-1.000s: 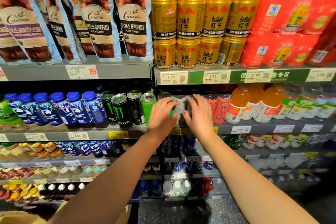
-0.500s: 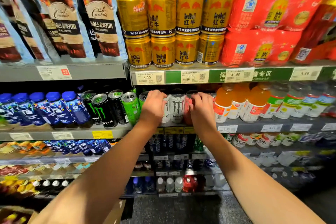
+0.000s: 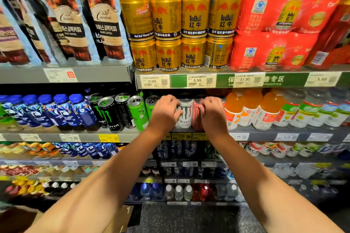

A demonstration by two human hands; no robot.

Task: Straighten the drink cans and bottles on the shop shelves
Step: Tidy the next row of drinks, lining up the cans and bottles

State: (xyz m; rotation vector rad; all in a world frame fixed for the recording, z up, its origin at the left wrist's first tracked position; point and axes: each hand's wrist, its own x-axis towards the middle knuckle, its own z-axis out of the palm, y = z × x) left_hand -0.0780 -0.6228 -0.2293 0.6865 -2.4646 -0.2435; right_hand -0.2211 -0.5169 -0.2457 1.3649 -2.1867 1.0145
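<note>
On the middle shelf (image 3: 265,132) a white Monster can (image 3: 186,113) stands upright between my two hands. My left hand (image 3: 164,112) curls around a pale can just left of it, mostly hidden under my fingers. My right hand (image 3: 213,114) grips a pink Monster can (image 3: 197,117) on the white can's right side. Green Monster cans (image 3: 137,112) and black Monster cans (image 3: 108,114) stand to the left, some turned at different angles.
Blue-capped bottles (image 3: 62,111) fill the shelf's left end and orange drink bottles (image 3: 246,109) its right. Above are gold Red Bull cans (image 3: 191,24), red multipacks (image 3: 284,17) and coffee pouches (image 3: 72,24). Lower shelves hold more bottles.
My hands have moved apart from one can onto the cans at either side of the white one. The view has shifted right and closer to the shelf.
</note>
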